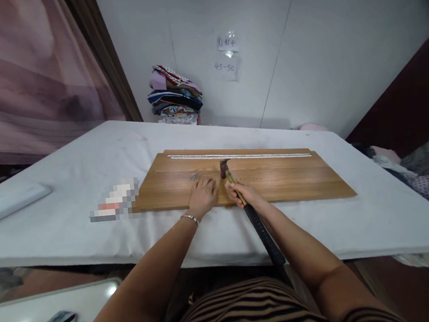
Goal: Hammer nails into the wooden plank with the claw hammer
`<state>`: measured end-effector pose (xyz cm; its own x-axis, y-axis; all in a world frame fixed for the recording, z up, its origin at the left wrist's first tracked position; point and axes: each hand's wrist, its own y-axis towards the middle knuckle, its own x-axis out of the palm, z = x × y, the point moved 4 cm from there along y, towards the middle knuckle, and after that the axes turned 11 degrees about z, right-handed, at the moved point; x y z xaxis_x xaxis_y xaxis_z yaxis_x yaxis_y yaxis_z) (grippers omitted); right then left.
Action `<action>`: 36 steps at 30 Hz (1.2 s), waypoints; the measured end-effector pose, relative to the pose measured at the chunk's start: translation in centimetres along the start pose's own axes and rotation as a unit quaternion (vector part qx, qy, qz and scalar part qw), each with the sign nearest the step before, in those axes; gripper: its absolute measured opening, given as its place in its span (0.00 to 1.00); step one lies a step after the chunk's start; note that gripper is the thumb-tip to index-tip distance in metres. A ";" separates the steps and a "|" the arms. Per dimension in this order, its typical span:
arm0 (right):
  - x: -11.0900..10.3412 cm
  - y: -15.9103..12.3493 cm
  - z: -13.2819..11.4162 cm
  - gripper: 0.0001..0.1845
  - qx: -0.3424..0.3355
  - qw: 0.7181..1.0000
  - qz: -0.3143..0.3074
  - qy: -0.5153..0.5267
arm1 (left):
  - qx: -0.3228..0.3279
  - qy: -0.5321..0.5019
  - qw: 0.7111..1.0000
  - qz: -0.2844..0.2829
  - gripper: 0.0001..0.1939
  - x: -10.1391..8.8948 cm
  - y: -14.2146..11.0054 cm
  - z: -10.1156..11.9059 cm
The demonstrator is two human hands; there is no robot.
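Observation:
My right hand point(242, 193) is closed around the yellowish upper handle of a claw hammer point(260, 227). Its dark head point(223, 167) is over the middle of a brown wooden board point(295, 181), and the black grip slants back toward my body. My left hand point(204, 194) lies palm down on the board's near edge, left of the hammer, fingers stretched forward. Just beyond those fingertips is a small pile of nails point(194, 177). A row of small dark dots point(251, 179) marks the board right of the hammer; whether they are nails or holes is too small to tell.
Two white strips point(244, 156) run along the board's far side. The board rests on a white-covered table point(74, 233). A blurred-out item point(115, 200) lies left of it, with a white elongated object point(13, 202) farther left. Folded cloths point(175, 94) are stacked against the wall.

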<state>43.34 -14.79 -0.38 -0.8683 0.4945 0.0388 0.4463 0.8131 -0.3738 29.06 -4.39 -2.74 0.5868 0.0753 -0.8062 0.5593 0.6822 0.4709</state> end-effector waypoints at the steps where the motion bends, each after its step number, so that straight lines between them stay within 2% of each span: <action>1: 0.0 -0.1 -0.1 0.14 0.001 1.000 0.000 0.001 | 0.000 0.002 1.000 -0.002 0.15 0.0 0.0 0.0; 15: -0.4 0.0 0.0 0.18 -0.011 1.000 -0.003 -0.010 | 0.000 0.022 1.000 -0.016 0.17 0.0 -0.1 0.2; 21: -0.6 0.1 0.1 0.18 -0.010 0.999 -0.011 -0.047 | -0.001 0.033 0.999 -0.011 0.16 -0.1 -0.2 0.4; 36: -0.7 0.8 0.4 0.19 -0.022 0.999 -0.015 -0.038 | 0.003 0.036 0.999 0.005 0.13 0.0 -0.2 0.3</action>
<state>44.25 -14.63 -1.06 -0.8941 0.4474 -0.0214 0.4285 0.8405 -0.3317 29.16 -4.75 -2.73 0.5488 0.1355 -0.8249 0.5564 0.6773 0.4814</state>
